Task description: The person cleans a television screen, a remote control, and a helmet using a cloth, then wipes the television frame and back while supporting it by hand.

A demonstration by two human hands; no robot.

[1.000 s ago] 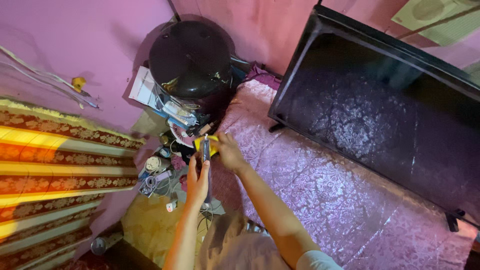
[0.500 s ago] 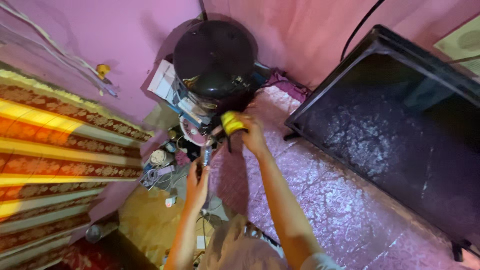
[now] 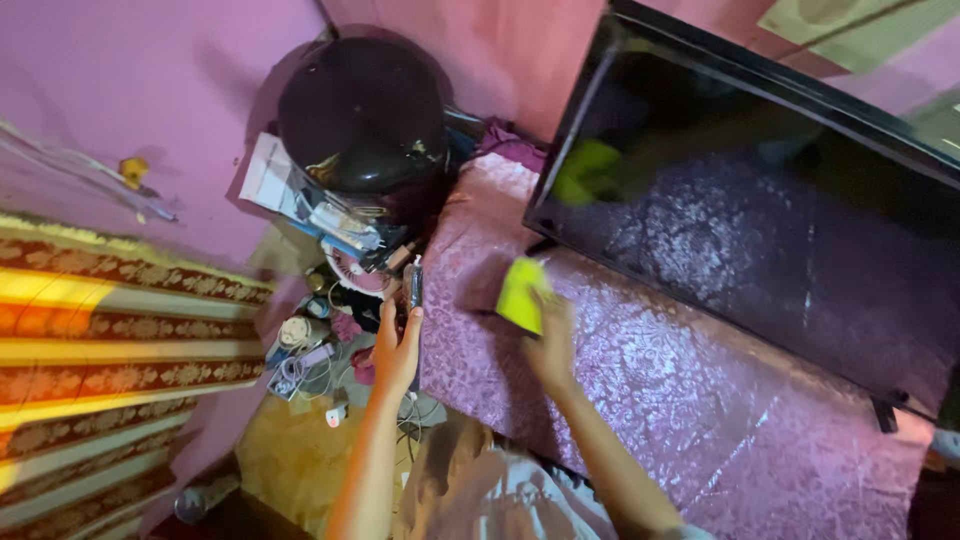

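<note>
left hand [image 3: 396, 345], lower centre of the frame, closed around a slim dark phone-like device [image 3: 414, 284] held upright, its top just below the clutter at the foot of the wall. right hand [image 3: 549, 345], just right of it and apart from it, gripping a yellow-green cloth [image 3: 522, 293] by its lower edge; the cloth is blurred and lies against or just above the tabletop [image 3: 650, 400], which is covered in a shiny pink patterned sheet. the cloth sits near the lower left corner of a large black flat screen [image 3: 760, 210] standing on the tabletop across the upper right of the frame; a green reflection of the cloth shows in the glass. upper centre, a rounded black helmet-like object [image 3: 362, 110] rests on a heap of papers and small boxes [image 3: 320, 205] against the pink wall [image 3: 150, 80]. below the heap, centre left, a tangle of cables and small items [image 3: 305, 350] lies on the floor. far left, a striped gold, red and brown patterned fabric [image 3: 110, 350].
</note>
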